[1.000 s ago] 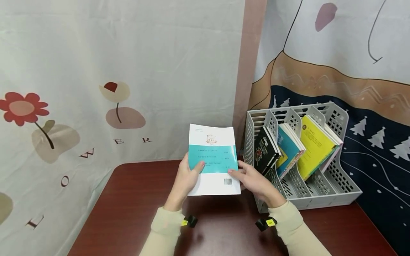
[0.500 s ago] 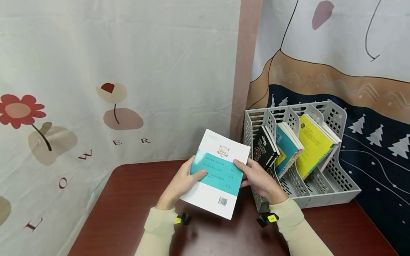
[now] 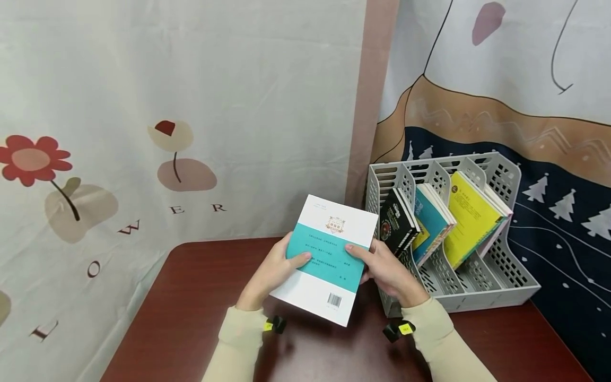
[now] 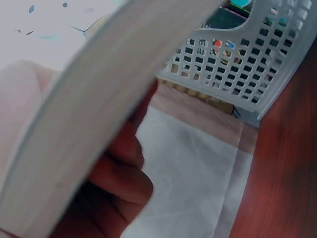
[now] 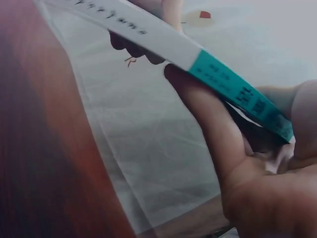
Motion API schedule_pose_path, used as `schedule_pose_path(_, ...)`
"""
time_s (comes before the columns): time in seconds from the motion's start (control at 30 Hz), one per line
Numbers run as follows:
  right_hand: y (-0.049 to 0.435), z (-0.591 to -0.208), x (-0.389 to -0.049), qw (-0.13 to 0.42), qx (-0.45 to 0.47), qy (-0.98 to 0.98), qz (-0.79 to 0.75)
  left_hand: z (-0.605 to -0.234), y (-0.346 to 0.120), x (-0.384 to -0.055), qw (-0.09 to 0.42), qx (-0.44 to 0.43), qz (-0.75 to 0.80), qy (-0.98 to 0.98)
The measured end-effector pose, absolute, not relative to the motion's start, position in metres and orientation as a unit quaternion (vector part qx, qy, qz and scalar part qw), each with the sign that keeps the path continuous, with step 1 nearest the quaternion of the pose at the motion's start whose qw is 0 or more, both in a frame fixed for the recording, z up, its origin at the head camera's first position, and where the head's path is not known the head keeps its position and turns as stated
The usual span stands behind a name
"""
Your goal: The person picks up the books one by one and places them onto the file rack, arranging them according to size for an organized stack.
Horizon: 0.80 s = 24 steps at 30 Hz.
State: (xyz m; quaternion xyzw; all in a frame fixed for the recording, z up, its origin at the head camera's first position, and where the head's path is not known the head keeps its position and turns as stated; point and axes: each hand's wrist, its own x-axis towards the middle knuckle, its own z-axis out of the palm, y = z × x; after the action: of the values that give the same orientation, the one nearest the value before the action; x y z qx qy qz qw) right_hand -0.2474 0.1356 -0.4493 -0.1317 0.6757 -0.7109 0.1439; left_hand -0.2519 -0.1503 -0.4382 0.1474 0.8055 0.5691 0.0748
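A white book with a teal band (image 3: 329,260) is held above the table, tilted clockwise, its barcode near the lower right corner. My left hand (image 3: 269,273) grips its left edge, thumb on the cover and fingers behind. On the right edge, my right hand (image 3: 389,268) pinches it the same way. The left wrist view shows the page edges (image 4: 94,99) with curled fingers (image 4: 124,178) beneath. From the right wrist, the white and teal spine (image 5: 237,91) is visible, with the right hand's fingers (image 5: 208,114) under it.
To the right stands a grey perforated book rack (image 3: 477,297) with dividers. Leaning in it are black books (image 3: 396,220), blue books (image 3: 429,217) and a yellow book (image 3: 470,217). Printed curtains hang behind the dark red table (image 3: 191,307).
Both hands have turned the book clockwise from upright and brought it slightly nearer to me. Over the last half second it has barely moved; the right thumb sits slightly lower.
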Motion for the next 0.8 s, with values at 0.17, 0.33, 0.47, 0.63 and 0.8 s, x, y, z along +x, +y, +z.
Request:
schedule_pose_path(0.17,0.134,-0.44,-0.241,0.092,-0.117,0.708,-0.69,-0.441,-0.146,-0.253,0.074,0.127,0.527,0.837)
schedule_pose_path(0.33,0.138,-0.433,-0.228,0.065,-0.095,0.728,-0.675,-0.446,-0.143,-0.252,0.073,0.135,0.504,0.85)
schedule_pose_path(0.47,0.147,-0.428,-0.215,0.062,-0.102,0.736,-0.666,-0.448,-0.14,-0.25,0.049,0.128,0.499,0.856)
schedule_pose_path(0.63,0.174,-0.418,-0.199,0.013,-0.119,0.762,-0.637,-0.451,-0.13,-0.25,0.034,0.131,0.516,0.846)
schedule_pose_path(0.8,0.211,-0.405,-0.185,-0.027,-0.132,0.79,-0.598,-0.459,-0.114,-0.25,0.049,0.156,0.528,0.833)
